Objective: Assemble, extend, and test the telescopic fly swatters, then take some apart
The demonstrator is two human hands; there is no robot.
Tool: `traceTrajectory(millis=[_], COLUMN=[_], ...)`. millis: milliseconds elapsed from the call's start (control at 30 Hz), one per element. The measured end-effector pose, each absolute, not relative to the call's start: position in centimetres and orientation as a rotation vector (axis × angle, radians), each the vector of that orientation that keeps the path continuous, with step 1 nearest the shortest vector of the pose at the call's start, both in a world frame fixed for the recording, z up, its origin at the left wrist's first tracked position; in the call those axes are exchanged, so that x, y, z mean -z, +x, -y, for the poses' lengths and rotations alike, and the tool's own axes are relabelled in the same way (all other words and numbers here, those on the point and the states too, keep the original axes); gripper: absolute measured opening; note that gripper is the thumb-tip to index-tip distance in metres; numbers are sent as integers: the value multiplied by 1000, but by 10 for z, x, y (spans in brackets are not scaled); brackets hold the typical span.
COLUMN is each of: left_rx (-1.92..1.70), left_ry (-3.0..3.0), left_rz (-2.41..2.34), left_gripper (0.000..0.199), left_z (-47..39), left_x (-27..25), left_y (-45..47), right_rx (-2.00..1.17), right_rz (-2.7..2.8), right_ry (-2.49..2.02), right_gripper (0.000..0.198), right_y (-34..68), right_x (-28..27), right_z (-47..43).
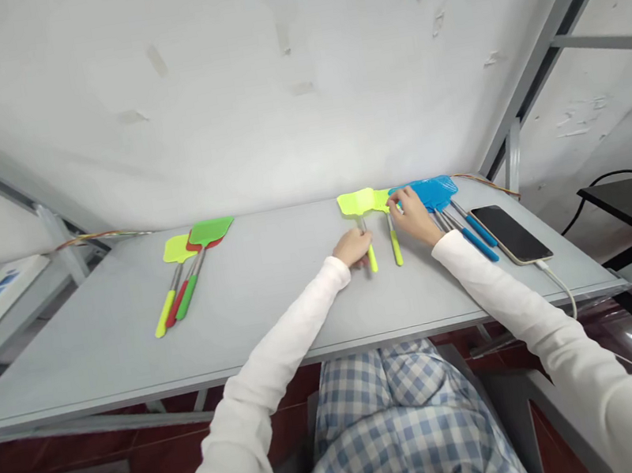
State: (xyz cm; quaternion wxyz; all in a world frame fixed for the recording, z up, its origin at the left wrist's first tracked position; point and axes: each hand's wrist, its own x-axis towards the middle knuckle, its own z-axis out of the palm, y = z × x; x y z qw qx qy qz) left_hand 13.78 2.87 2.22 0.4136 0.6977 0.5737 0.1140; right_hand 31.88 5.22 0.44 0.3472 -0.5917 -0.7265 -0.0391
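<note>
My left hand point(354, 248) is closed around the shaft of a yellow-green fly swatter point(357, 203), just above its grip, with the head lying toward the wall. Close beside it on the right lies a second yellow-green fly swatter point(396, 248). My right hand point(414, 219) pinches at the edge of that second swatter's head; its fingertips partly hide the contact. Under and beyond the right hand several blue fly swatters point(434, 190) overlap, their blue grips fanned toward the front right.
At the left of the grey table point(278, 298) lie a yellow fly swatter point(177, 248), a red one point(176, 305) and a green one point(211, 231). A phone point(511, 233) with a cable point(560, 282) rests at the right. A white wall point(249, 119) stands behind the table.
</note>
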Motion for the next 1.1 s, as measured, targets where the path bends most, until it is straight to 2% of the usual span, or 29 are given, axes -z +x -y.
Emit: traceTrajectory(millis=[100, 233, 367, 533, 633, 733, 800, 967, 1100], left_rx=[-172, -228, -246, -195, -123, -79, -78, -108, -130], left_ry=[2048, 2243, 2374, 2441, 2454, 2417, 2391, 2397, 2385], left_rz=[-1599, -1746, -1711, -1659, -1646, -1609, -1590, -1591, -1563], left_gripper=[36, 38, 40, 57, 58, 52, 51, 52, 50], left_z=[-34, -43, -52, -51, -43, -31, -24, -25, -32], left_x=[-24, -24, -20, -17, -17, -18, -19, -19, -20], left_y=[159, 179, 187, 187, 188, 191, 193, 201, 205], right_rx=[240, 373, 387, 386, 235, -101, -208, -165, -11], right_rz=[1997, 2010, 2025, 1857, 1833, 2024, 2112, 2181, 2093], right_ry=[-1545, -1664, -1844, -2034, -2215, -2299, -2272, -2271, -2246], right_gripper=[25, 27, 30, 36, 41, 33, 32, 52, 46], right_y=[316, 322, 329, 359, 390, 414, 421, 405, 381], right_x=[-1, 1, -4, -24, -32, -33, -31, -16, -8], right_z=[-49, -47, -45, -42, -39, -33, -27, -21, -23])
